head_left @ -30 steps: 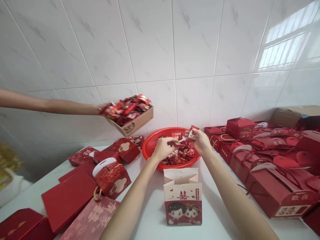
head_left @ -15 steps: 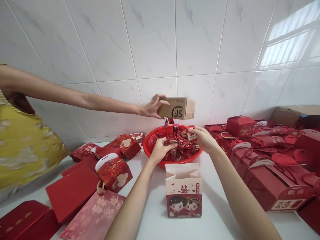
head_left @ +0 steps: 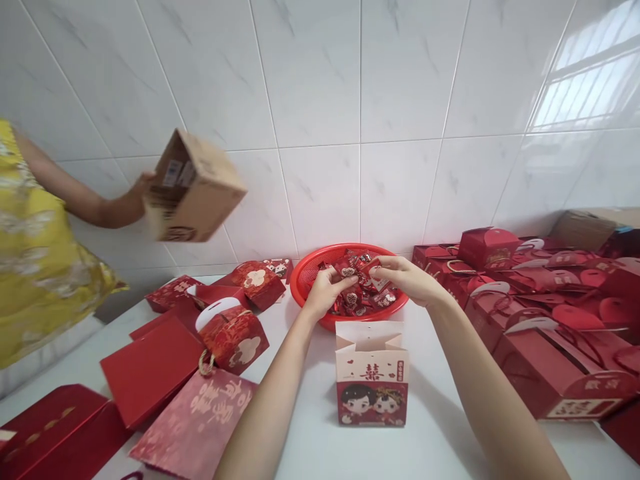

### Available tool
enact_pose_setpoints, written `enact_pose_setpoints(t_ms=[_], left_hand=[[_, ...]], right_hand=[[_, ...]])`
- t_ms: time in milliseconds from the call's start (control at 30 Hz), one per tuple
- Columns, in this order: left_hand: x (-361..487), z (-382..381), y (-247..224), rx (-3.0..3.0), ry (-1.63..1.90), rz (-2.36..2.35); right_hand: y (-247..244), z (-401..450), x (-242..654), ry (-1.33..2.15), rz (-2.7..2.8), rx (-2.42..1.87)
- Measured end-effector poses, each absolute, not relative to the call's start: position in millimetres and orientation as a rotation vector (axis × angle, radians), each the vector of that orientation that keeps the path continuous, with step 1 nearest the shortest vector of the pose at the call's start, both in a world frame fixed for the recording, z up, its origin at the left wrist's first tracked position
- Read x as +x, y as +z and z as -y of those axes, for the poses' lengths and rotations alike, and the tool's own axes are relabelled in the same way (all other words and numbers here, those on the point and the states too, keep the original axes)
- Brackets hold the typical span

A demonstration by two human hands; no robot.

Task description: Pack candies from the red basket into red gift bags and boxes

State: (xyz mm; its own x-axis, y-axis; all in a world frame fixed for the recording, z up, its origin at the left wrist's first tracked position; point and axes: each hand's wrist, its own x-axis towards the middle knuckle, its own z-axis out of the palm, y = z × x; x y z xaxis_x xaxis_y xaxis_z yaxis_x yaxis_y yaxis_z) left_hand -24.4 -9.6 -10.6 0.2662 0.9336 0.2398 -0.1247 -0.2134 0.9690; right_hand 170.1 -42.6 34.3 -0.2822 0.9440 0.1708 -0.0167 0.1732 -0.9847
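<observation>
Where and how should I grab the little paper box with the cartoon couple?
Probably low on the two side walls of the paper box, coming from the near side. It stands upright, and its open, creased top could fold if pinched, while the lower part looks squarer. The red basket sits just behind it, so the far side is tight.

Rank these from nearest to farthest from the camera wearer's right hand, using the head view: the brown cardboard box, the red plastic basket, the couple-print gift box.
From the right hand:
1. Red plastic basket: at the hand, which reaches in over its right side.
2. Couple-print gift box: in front of the basket, on the wearer's side.
3. Brown cardboard box: raised, far left.
</observation>
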Motion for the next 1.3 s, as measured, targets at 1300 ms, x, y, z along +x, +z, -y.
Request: enact_pose_setpoints(t_ms=[1300], left_hand=[[-20,9,-14,1.721,1.095,-1.076]], right_hand=[[40,41,173,1.293,1.221,-0.798]])
